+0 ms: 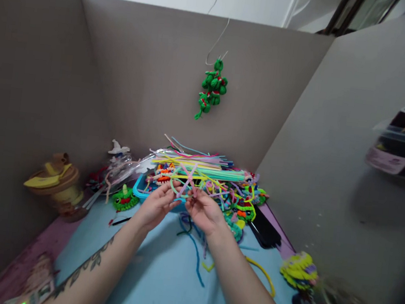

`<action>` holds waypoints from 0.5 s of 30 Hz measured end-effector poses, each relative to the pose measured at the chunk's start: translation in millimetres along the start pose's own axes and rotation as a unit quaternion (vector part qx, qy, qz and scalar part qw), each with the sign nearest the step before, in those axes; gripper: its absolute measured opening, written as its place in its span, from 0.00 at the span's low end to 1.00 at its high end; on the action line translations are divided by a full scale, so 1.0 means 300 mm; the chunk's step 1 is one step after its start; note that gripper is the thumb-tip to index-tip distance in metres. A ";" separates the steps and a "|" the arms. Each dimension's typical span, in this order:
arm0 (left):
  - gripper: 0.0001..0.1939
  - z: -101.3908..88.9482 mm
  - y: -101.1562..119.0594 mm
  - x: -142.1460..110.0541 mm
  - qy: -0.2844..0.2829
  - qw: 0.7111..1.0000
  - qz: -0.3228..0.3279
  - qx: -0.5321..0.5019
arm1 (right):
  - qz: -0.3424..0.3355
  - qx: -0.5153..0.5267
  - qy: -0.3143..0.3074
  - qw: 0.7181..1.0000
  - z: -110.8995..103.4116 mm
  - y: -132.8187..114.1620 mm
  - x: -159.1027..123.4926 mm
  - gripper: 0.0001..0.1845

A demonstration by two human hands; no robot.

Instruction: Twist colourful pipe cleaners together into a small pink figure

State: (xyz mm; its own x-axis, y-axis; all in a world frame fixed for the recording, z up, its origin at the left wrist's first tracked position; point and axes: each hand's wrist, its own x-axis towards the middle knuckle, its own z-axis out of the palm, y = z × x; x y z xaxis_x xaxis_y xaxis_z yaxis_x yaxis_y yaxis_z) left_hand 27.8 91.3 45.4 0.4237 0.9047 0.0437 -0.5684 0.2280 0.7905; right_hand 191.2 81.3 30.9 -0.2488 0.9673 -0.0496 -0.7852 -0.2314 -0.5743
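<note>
Head view: 2 bare hands meet just in front of a blue tray (139,190) heaped with many-coloured fuzzy stems, holding 1 small stem piece (189,177) between them. The piece has pink and lilac stems crossing in an X, with a pale green loop at its left side. The left hand (160,203), its forearm tattooed with leaves, pinches the piece's left side between thumb and fingers. The right hand (205,212) pinches its lower right part, fingers curled; the fingertips look close together, though blur hides the exact contact. Between the forearms, nearer the viewer than the tray, 1 loose blue stem (197,263) lies on a light blue cloth (165,284). Left of the tray sits a green fuzzy figure (125,200) with red details; a black phone (265,230) lies to the tray's right. Further right and nearer the viewer is a yellow-green fuzzy bundle (298,270). Above the tray, a green and red fuzzy cluster (214,87) hangs from a wire (218,41) before a grey panel (142,67).
</note>
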 end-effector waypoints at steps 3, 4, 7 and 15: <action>0.08 -0.014 -0.020 0.009 0.016 1.000 -0.007 -0.010 | -0.005 -0.003 -0.005 1.000 0.014 0.013 -0.004 0.06; 0.07 -0.019 -0.024 0.012 0.018 1.000 -0.007 -0.014 | -0.004 -0.006 -0.008 1.000 0.020 0.016 -0.006 0.07; 0.08 -0.031 -0.021 0.017 0.020 1.000 -0.006 -0.022 | 0.002 -0.019 -0.018 1.000 0.033 0.014 -0.016 0.09; 0.09 -0.031 0.008 0.003 -0.013 1.000 -0.016 -0.011 | 0.062 -0.068 -0.040 0.995 0.039 -0.010 -0.040 0.04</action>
State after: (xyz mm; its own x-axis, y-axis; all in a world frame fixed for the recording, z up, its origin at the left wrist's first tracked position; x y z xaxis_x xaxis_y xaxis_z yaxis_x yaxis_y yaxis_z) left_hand 20.1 96.0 41.7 0.4609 0.8868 0.0348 -0.5691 0.2653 0.7783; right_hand 190.0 69.3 42.8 -0.3870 0.9198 -0.0644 -0.6635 -0.3263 -0.6733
